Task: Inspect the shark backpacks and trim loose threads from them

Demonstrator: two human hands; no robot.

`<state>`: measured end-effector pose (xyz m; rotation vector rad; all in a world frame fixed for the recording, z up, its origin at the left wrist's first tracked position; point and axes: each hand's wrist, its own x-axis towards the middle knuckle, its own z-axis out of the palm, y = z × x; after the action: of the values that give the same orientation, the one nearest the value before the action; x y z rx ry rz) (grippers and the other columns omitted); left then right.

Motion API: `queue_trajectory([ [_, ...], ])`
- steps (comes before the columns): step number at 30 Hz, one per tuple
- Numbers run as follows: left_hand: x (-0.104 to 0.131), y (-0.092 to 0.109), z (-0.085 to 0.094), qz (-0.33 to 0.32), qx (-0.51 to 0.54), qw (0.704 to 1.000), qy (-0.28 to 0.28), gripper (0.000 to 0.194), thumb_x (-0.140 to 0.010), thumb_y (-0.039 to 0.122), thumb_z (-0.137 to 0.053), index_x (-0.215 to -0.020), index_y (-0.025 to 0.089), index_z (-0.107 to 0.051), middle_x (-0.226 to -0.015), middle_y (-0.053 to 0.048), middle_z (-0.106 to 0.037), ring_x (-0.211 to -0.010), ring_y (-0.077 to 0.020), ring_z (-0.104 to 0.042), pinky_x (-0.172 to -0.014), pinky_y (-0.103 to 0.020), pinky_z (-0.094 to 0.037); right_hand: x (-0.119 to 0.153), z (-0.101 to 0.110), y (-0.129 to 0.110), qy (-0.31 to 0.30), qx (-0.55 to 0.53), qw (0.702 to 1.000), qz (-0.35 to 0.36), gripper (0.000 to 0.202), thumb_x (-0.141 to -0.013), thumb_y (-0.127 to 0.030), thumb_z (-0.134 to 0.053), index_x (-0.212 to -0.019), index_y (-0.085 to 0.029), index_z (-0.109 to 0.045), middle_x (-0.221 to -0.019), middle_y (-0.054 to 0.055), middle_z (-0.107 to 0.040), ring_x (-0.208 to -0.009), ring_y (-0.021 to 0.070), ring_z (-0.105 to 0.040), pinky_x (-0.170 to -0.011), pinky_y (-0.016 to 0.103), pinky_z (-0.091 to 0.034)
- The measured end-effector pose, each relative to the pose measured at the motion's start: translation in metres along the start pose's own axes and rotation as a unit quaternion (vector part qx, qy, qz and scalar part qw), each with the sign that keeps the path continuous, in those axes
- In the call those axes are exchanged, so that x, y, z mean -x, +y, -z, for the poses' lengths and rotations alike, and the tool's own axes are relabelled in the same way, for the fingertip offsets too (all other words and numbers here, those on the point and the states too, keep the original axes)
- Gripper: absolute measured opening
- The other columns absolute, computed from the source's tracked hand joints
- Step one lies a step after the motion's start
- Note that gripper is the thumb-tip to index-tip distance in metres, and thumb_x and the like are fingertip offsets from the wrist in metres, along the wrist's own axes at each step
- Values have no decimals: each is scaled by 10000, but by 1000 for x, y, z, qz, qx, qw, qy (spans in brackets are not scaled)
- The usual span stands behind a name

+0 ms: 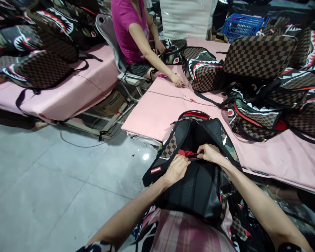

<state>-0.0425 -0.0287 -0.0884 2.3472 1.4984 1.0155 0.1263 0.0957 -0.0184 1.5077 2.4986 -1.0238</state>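
A black backpack point(196, 187) with brown checkered parts leans between my lap and the edge of the pink table, its padded back facing me. Across that back runs a pocket opening with red lining point(185, 153) showing. My left hand point(177, 169) grips the left part of the opening's edge, fingers closed over it. At the right end, my right hand point(210, 153) pinches the same edge, where a dark strip, perhaps a zipper, shows between the hands. The shoulder straps point(170, 147) spread up and out on both sides.
More shark-mouth backpacks point(259, 57) are piled on the right of the pink table point(152, 110). A red-and-white pen point(189, 98) lies there. Across it, a seated person in a pink shirt point(126, 26) handles another bag. A second table point(94, 75) at left holds several backpacks.
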Motion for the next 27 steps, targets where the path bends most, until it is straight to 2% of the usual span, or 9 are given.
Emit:
queue_trajectory([
  [3,0,-1,-2,16,-2,1000,1,197,-867,101,-423,-941,173,-590,-903,-63,-653,-902,-162,-579,-862,-371,-445,-7,-6,-4,0,-22,1000,2,84,-621,-252,-685,-704,-250,-697,-683,-11,-674,-704,182,-612,-594,251,-373],
  [6,-4,2,1,33,-2,999,-3,219,-877,112,-401,-935,173,-604,-896,-68,-654,-894,-168,-586,-859,-372,-448,-11,-6,-4,11,-64,998,11,130,-709,-289,-607,-790,-218,-679,-747,-5,-683,-681,154,-608,-606,242,-405],
  [9,-23,5,11,93,-18,995,-33,276,-901,152,-363,-1027,158,-608,-885,-79,-652,-870,-169,-591,-856,-348,-443,-9,3,6,81,-108,991,15,200,-757,-301,-528,-875,-184,-639,-840,25,-675,-759,163,-606,-692,263,-435],
  [11,-47,3,21,169,-32,980,-104,306,-909,191,-353,-1048,164,-625,-895,-83,-654,-866,-177,-597,-868,-341,-428,-5,11,19,159,-127,979,9,212,-746,-318,-526,-877,-185,-625,-871,42,-663,-823,193,-595,-759,303,-432],
  [13,-77,-4,31,229,-27,954,-194,281,-893,242,-405,-968,192,-671,-872,-65,-667,-847,-180,-613,-838,-312,-433,-1,17,34,213,-127,969,-6,199,-720,-328,-542,-845,-192,-620,-858,51,-655,-841,221,-583,-792,343,-423],
  [16,-120,-21,36,264,-11,927,-267,176,-810,278,-548,-833,197,-703,-769,-31,-683,-769,-163,-636,-705,-233,-451,2,22,53,230,-128,964,-29,182,-692,-320,-559,-820,-201,-607,-860,56,-649,-859,239,-575,-820,376,-416],
  [21,-158,-35,12,323,-75,894,-302,126,-696,236,-666,-751,126,-696,-778,-103,-695,-762,-210,-655,-667,-256,-466,-5,16,64,238,-153,959,-27,161,-679,-306,-559,-803,-206,-586,-859,56,-644,-870,235,-583,-840,384,-420],
  [24,-162,-32,-9,334,-111,882,-313,266,-594,345,-756,-714,117,-687,-804,-150,-694,-837,-281,-653,-699,-304,-478,-7,8,66,233,-159,959,-17,152,-665,-286,-568,-790,-200,-578,-834,54,-645,-845,229,-591,-830,382,-430],
  [27,-161,-31,-27,334,-122,883,-306,321,-644,430,-710,-723,120,-687,-821,-153,-696,-842,-272,-654,-704,-298,-476,-5,-1,70,224,-156,962,-6,159,-679,-297,-562,-796,-190,-576,-826,56,-649,-829,223,-596,-819,379,-439],
])
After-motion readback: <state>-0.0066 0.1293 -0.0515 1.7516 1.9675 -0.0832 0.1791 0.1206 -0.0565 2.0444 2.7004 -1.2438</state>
